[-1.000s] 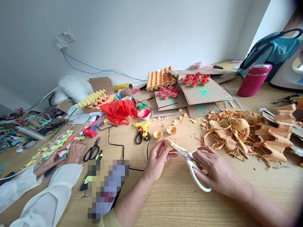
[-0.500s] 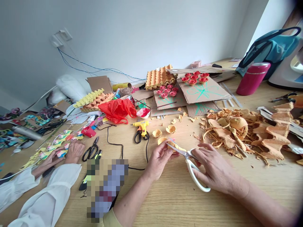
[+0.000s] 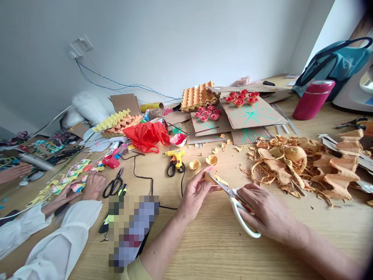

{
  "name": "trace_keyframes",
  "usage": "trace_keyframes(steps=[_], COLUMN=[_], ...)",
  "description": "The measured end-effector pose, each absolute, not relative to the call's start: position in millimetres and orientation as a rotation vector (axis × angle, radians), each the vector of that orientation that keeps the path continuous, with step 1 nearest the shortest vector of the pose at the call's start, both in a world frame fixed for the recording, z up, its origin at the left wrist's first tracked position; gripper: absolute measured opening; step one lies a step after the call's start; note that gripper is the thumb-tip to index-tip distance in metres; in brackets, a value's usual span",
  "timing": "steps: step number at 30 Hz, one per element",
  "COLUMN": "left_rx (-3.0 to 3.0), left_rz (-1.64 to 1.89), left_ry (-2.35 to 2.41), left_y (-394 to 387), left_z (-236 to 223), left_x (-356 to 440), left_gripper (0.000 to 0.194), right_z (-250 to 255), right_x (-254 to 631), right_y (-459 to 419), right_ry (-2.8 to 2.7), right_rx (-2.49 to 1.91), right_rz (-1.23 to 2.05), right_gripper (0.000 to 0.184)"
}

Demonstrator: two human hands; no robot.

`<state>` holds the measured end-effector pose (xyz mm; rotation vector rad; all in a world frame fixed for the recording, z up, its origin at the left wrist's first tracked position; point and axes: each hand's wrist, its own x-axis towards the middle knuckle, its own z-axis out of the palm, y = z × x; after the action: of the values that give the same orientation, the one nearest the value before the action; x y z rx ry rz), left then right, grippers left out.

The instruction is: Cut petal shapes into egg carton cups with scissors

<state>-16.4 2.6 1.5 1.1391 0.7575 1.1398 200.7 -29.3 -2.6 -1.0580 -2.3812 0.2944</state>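
My left hand (image 3: 194, 197) pinches a small yellow-orange egg-carton cup (image 3: 219, 180) between thumb and fingers, above the wooden table. My right hand (image 3: 262, 210) grips white-handled scissors (image 3: 244, 224), fingers through the loops. Their blades point up and left and lie against the cup's edge; whether they bite into it I cannot tell. Part of the cup is hidden by my fingers and the blades. Just beyond my left hand stand two cut petal-shaped cups, one at left (image 3: 195, 165) and one at right (image 3: 211, 160).
A yellow glue gun (image 3: 175, 157) and black-handled scissors (image 3: 114, 186) lie left of my hands. Carton scraps (image 3: 288, 159) heap at right, near a pink flask (image 3: 313, 100). Red paper flowers (image 3: 239, 102) sit on cardboard behind. A co-worker's hands (image 3: 93, 186) work on painted carton pieces.
The yellow edge that showed beyond my left fingertips is out of sight. Both hands stay almost in place while the view shifts slightly. Another hand now shows at the far left.
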Motion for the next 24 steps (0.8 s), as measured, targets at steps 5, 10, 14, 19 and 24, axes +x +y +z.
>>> trace_keyframes(steps=[5, 10, 14, 19, 24], left_rx=[1.217, 1.328, 1.429, 1.421, 1.454], left_rz=[1.174, 1.149, 1.130, 1.119, 1.148], left_ry=[0.816, 0.864, 0.874, 0.893, 0.886], left_y=[3, 5, 3, 3, 4], left_z=[4, -2, -5, -4, -7], left_x=[-20, -20, -17, -15, -17], left_gripper=[0.045, 0.046, 0.045, 0.045, 0.047], right_z=[-5, -5, -6, -6, -2], right_x=[202, 200, 200, 201, 201], right_y=[-27, -23, -23, -24, -27], right_ry=[-2.378, -2.388, -2.384, -2.385, -2.390], right_rx=[-1.056, -1.112, -1.143, -1.099, -1.095], right_rz=[0.280, 0.279, 0.274, 0.274, 0.281], right_gripper=[0.022, 0.020, 0.021, 0.020, 0.021])
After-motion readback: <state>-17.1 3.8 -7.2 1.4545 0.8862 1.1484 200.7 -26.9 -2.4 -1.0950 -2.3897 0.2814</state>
